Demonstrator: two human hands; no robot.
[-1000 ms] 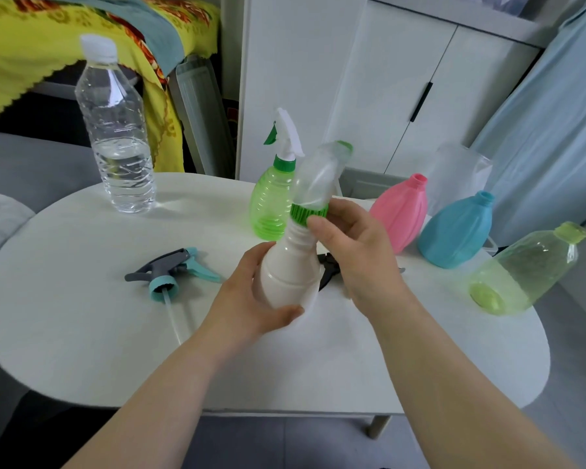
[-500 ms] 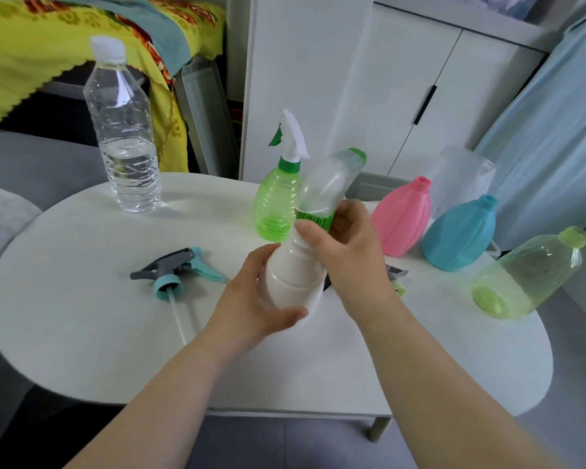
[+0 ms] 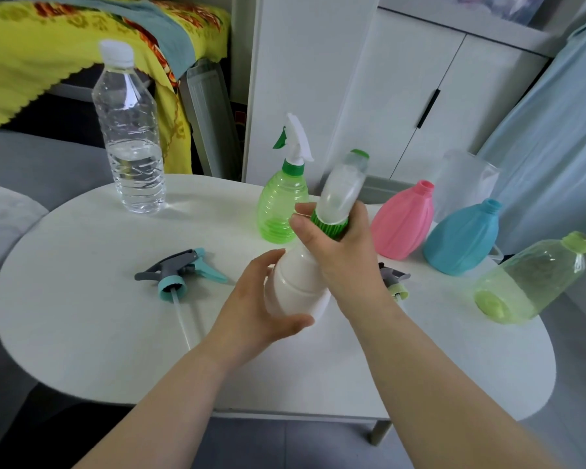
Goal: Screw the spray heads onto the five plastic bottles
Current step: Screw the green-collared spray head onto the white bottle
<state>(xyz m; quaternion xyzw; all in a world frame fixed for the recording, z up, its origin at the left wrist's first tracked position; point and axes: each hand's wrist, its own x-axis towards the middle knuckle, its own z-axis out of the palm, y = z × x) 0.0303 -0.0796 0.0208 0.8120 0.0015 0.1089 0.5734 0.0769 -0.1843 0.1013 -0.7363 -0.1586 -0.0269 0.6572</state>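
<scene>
My left hand (image 3: 254, 309) grips the body of a white bottle (image 3: 293, 286) held over the middle of the table. My right hand (image 3: 339, 252) wraps the green ribbed collar (image 3: 329, 225) of its frosted spray head (image 3: 344, 187). A green bottle (image 3: 278, 208) with a white trigger head stands behind. A pink bottle (image 3: 403, 221) and a blue bottle (image 3: 460, 238) stand uncapped at the right. A yellow-green bottle (image 3: 535, 279) lies on its side by the right edge. A teal-grey spray head (image 3: 176, 272) lies loose on the left; another spray head (image 3: 394, 282) peeks out behind my right wrist.
A clear water bottle (image 3: 129, 143) with a white cap stands at the back left of the white oval table (image 3: 82, 316). A translucent jug (image 3: 464, 181) sits behind the pink bottle. White cabinets (image 3: 403, 79) rise behind the table.
My right hand has shifted around the green collar, thumb now further left. The white bottle stays tilted in my left hand. The view has shifted slightly.
</scene>
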